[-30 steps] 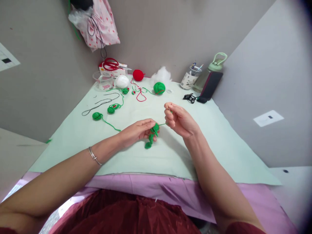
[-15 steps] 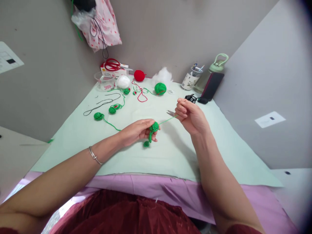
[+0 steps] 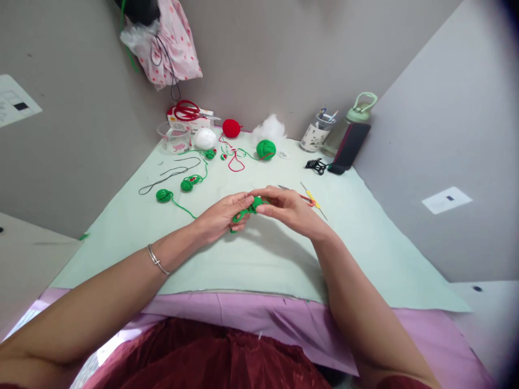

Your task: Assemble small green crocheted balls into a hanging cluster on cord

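Note:
Over the middle of the table, a small green crochet piece [image 3: 256, 204] is held between my two hands. My left hand [image 3: 221, 217] is closed round its left side, thumb on top, with a green loop hanging below the fingers. My right hand [image 3: 290, 209] grips the piece from the right with thumb and fingertips; part of it is hidden behind these fingers. Beyond my right hand lie a crochet hook with a yellow handle [image 3: 313, 199] and small scissors with red-orange handles [image 3: 307, 200], partly covered by the hand.
Green balls [image 3: 164, 195] with yarn tails lie at left, beside a dark cord [image 3: 170, 173]. Farther back are red yarn [image 3: 231, 128], white yarn [image 3: 205, 139], green yarn [image 3: 266, 149], fluffy stuffing [image 3: 269, 129] and red scissors [image 3: 187, 111]. A bottle [image 3: 344, 127], phone [image 3: 351, 147] and black claw clip [image 3: 316, 166] stand or lie right.
My right hand has come down and left, from pulling a green strand taut to gripping the crochet piece. The hook and small scissors are now more visible. My left hand has tilted the piece.

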{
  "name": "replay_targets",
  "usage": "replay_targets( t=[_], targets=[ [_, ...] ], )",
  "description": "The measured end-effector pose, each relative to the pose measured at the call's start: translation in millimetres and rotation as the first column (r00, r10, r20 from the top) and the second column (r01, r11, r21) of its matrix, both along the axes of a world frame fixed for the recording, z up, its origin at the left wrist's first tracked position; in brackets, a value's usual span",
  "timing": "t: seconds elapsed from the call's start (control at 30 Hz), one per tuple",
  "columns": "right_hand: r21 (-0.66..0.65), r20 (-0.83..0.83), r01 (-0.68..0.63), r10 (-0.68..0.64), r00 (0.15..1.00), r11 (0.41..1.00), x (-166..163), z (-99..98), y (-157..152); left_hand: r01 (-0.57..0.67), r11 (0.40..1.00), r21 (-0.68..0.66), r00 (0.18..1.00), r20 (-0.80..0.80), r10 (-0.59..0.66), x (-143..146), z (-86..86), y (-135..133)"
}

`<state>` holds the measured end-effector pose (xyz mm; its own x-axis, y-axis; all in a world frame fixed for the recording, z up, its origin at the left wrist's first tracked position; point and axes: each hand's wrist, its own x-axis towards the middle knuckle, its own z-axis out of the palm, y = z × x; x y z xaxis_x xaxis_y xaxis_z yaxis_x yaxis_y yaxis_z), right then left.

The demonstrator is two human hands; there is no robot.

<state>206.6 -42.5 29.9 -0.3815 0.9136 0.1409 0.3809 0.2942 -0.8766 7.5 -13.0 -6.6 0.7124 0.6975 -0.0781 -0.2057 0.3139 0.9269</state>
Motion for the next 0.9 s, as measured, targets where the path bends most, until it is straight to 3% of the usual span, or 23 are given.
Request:
replay_targets(
  t=[0.07, 0.13, 0.27, 0.43, 0.6, 0.8, 0.9],
  targets=[
    [0.042, 0.081, -0.078, 0.074, 0.994, 0.996, -1.8, -1.3, 0.0, 0.005, 1.0, -0.03, 1.0, 0.008, -0.005, 0.1, 0.3, 0.7],
    [0.088, 0.141, -0.082, 0.069, 0.988, 0.993, -1.9, -2.8, 0.7, -0.001, 0.999, -0.052, 1.0, 0.02, 0.002, 0.2, 1.3, 1.1],
    [0.246, 0.212, 0.009, -0.063, 0.975, 0.969, -0.5, -3.6, 1.1, -0.011, 0.998, -0.059, 0.999, 0.046, 0.014, -0.8, 2.6, 2.4],
    [0.457, 0.267, 0.107, -0.251, 0.93, 0.883, 1.4, -0.8, 1.1, -0.001, 0.999, -0.044, 1.0, -0.001, 0.001, -3.9, 1.7, 4.9],
    [0.53, 0.302, 0.08, -0.276, 0.912, 0.844, 1.8, -0.6, 0.4, 0.052, 0.999, 0.009, 0.993, -0.109, -0.05, -7.0, 4.9, 7.1],
    [0.554, 0.34, 0.039, -0.269, 0.901, 0.832, 0.8, -2.5, -0.5, 0.012, 0.991, 0.133, 0.98, -0.2, 0.015, -10.3, 6.0, 8.4],
    [0.557, 0.355, 0.011, -0.25, 0.901, 0.83, -1.6, -5.4, -0.6, -0.023, 0.992, 0.127, 0.986, -0.164, 0.044, -9.1, 2.1, 6.2]
  ],
)
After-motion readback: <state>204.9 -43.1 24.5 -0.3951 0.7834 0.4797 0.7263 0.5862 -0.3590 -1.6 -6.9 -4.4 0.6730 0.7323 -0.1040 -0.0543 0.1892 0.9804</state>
